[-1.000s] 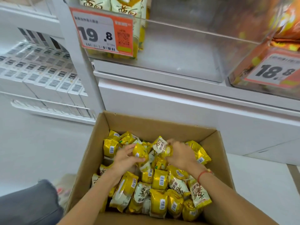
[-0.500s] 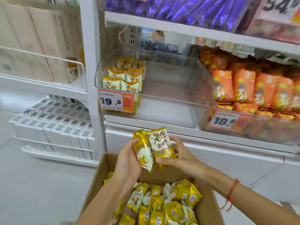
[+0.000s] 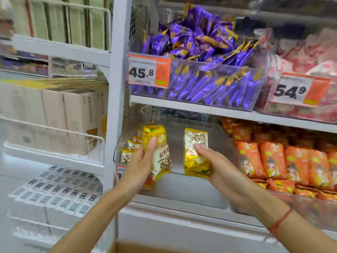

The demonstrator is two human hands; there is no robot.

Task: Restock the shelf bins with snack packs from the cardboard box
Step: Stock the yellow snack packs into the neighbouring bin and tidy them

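Observation:
My left hand [image 3: 141, 161] grips a yellow and white snack pack [image 3: 158, 152], held upside down in front of a clear shelf bin [image 3: 182, 183]. My right hand [image 3: 213, 161] holds a second yellow pack [image 3: 196, 154] upright, a little to the right, over the same bin. Several matching yellow packs [image 3: 130, 147] stand at the bin's left end; the rest of the bin looks bare. Only the top edge of the cardboard box [image 3: 131, 248] shows at the bottom of the view.
Orange snack packs [image 3: 284, 161] fill the bin to the right. Above, a bin of purple packs [image 3: 204, 77] carries a 45.8 price tag [image 3: 148, 71], beside red and white packs [image 3: 300, 57]. A white upright post [image 3: 116, 88] separates wire shelves of beige cartons [image 3: 60, 115] on the left.
Both hands have lifted a yellow pack each out of the cardboard box and raised them apart to the clear bin. The view has tilted up from the box to the shelves.

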